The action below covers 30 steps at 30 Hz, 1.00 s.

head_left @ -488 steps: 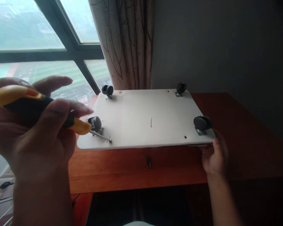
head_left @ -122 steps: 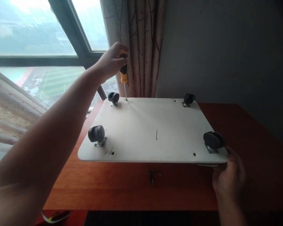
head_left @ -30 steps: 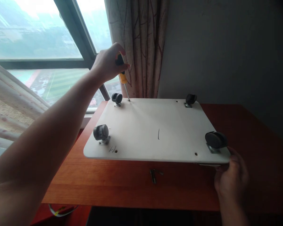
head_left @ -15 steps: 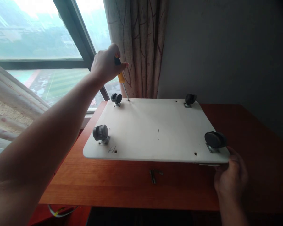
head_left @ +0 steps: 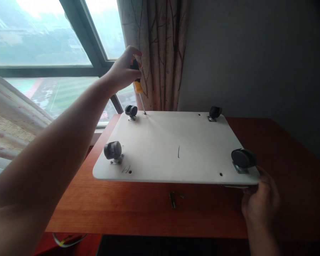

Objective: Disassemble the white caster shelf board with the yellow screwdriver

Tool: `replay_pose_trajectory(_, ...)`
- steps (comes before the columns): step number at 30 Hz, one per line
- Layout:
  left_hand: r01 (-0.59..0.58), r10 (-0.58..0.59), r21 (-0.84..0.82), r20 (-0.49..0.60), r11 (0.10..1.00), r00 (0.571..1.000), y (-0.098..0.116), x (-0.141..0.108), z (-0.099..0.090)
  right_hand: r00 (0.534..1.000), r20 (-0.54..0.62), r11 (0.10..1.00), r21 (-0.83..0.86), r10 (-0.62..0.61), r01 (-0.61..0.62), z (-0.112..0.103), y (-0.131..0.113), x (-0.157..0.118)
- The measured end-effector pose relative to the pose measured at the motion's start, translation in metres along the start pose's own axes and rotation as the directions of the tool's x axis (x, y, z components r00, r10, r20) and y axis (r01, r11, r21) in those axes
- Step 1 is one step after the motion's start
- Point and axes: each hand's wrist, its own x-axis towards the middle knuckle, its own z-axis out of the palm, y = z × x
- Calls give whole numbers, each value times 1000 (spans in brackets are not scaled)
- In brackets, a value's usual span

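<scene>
Gripping a yellow-and-black screwdriver (head_left: 138, 87) by its handle (head_left: 135, 65) with curled fingers of the left hand (head_left: 122, 72); slanting it slightly and setting its tip (head_left: 145, 113) just beside the far left wheel (head_left: 131, 111) of the white board (head_left: 154, 145), seemingly for directing force down the shaft (head_left: 142, 103). Clasping the board's near right corner with the right hand (head_left: 260, 206), apparently for bracing against tilting. Supporting the board over the counter (head_left: 122, 209) with four wheels (head_left: 113, 150) pointing upward near its corners, exposing the marked face and holes (head_left: 220, 174). Showing small metal pieces (head_left: 172, 200) on the counter, just in front of the board's near edge, within easy reach.
</scene>
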Motion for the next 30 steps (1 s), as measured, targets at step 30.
replay_pose_trajectory(30, -49, 66, 157, -104, 986, 992, -5, 0, 3, 1000, -16, 1000, -13, 7, -7, -2, 4, 4)
